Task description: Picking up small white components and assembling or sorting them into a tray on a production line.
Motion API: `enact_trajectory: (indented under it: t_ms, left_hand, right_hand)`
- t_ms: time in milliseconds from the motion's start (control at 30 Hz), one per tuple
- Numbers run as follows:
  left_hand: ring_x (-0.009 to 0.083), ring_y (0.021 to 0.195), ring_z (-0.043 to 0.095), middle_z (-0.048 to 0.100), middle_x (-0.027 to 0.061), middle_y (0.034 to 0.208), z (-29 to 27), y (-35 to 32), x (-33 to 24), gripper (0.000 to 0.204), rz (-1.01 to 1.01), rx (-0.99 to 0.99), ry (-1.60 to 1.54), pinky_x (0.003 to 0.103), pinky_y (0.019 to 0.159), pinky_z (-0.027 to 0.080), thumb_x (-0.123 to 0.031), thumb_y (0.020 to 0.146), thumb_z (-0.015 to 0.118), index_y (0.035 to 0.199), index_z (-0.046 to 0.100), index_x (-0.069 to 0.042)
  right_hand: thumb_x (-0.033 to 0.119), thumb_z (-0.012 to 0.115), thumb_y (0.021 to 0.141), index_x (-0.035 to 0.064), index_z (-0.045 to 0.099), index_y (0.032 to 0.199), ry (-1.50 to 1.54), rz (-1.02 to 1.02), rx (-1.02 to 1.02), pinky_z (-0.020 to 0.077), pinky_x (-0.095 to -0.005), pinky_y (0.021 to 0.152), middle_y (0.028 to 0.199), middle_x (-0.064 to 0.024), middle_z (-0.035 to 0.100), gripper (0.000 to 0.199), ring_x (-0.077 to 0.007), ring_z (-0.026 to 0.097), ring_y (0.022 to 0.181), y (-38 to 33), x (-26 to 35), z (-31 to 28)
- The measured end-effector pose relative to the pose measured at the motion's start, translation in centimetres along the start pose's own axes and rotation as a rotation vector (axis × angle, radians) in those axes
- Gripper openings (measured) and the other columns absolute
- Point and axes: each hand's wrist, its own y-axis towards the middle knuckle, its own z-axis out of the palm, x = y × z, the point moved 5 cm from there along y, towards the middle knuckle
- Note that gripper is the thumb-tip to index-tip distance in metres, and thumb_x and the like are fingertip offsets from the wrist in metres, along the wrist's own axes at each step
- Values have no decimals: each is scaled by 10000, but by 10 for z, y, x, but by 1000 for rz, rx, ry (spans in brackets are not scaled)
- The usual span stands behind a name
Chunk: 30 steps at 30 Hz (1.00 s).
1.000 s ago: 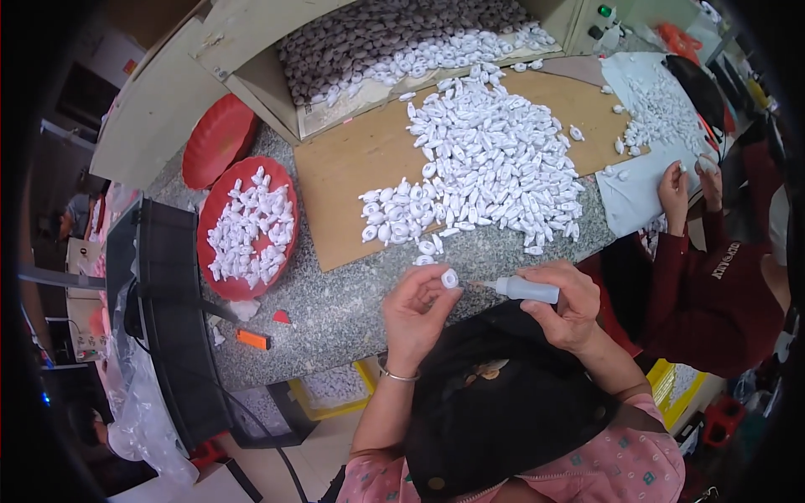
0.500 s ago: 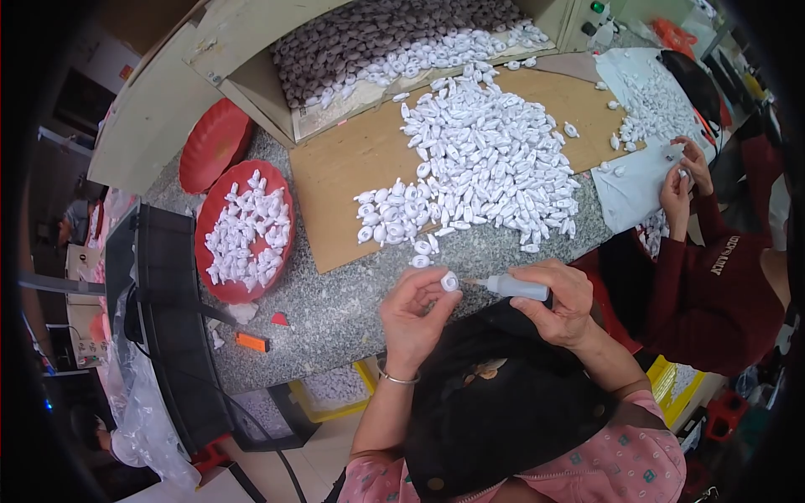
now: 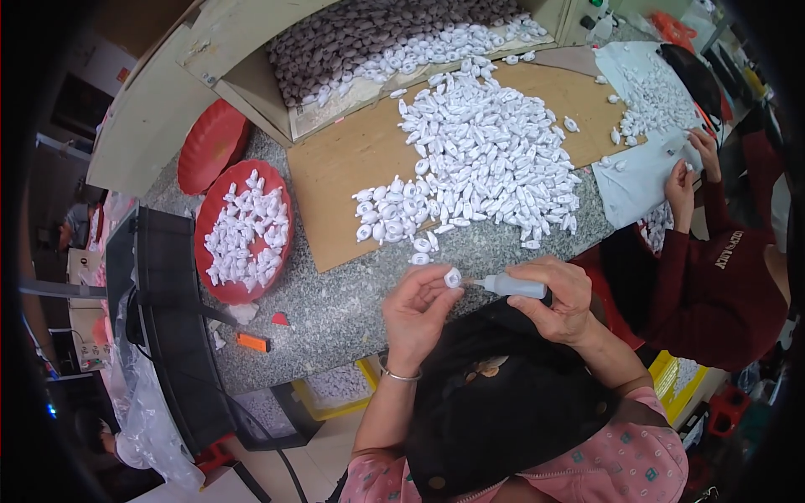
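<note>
Between thumb and fingertips, my left hand (image 3: 418,308) pinches a small white rounded plastic part (image 3: 453,277). My right hand (image 3: 555,299) is wrapped round a translucent squeeze bottle (image 3: 514,286), held nearly level. Its thin nozzle tip points left and reaches the white part; whether the two touch I cannot tell. Just beyond my hands lies a large heap of white slender parts (image 3: 495,151) on a cardboard sheet (image 3: 323,197). Several rounder white parts (image 3: 390,214) sit at the heap's left edge.
A red bowl (image 3: 288,239) of white pieces stands left, another red bowl (image 3: 191,168) behind it. An orange lighter-like object (image 3: 251,342) lies on the granite worktop (image 3: 335,314). More parts fill a cabinet (image 3: 251,105). At right, a co-worker's hands (image 3: 683,193) handle small parts over white cloth.
The white part in my left hand has tilted and risen slightly. My right hand and the bottle have shifted slightly left. The co-worker's hands have moved a little.
</note>
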Motion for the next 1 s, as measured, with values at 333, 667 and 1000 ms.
enact_trajectory:
  t_ms: [333, 667, 1000]
  left_hand:
    - [175, 937, 630, 567, 83, 1018, 1, 1, -2, 319, 11, -2, 4, 276, 850, 525, 176, 769, 610, 1063, 584, 55]
    - [158, 934, 619, 563, 82, 1028, 3, 2, -4, 306, 7, -1, 10, 273, 853, 526, 176, 771, 608, 1052, 589, 58]
    - [151, 930, 618, 558, 80, 1041, 2, 3, -5, 301, 49, -18, 107, 263, 841, 529, 176, 767, 610, 1042, 596, 55]
  right_hand:
    - [63, 737, 709, -3, 644, 950, 12, 32, 0, 513, -289, 633, 856, -142, 684, 266, -234, 673, 727, -1, 0, -2]
    - [71, 759, 698, -6, 645, 933, 10, -13, -17, 495, -286, 556, 804, -135, 666, 272, -233, 651, 647, -1, 0, -2]
    - [56, 744, 698, -2, 650, 917, -10, -5, -11, 497, -289, 551, 783, -126, 660, 245, -227, 648, 638, 0, -1, -3]
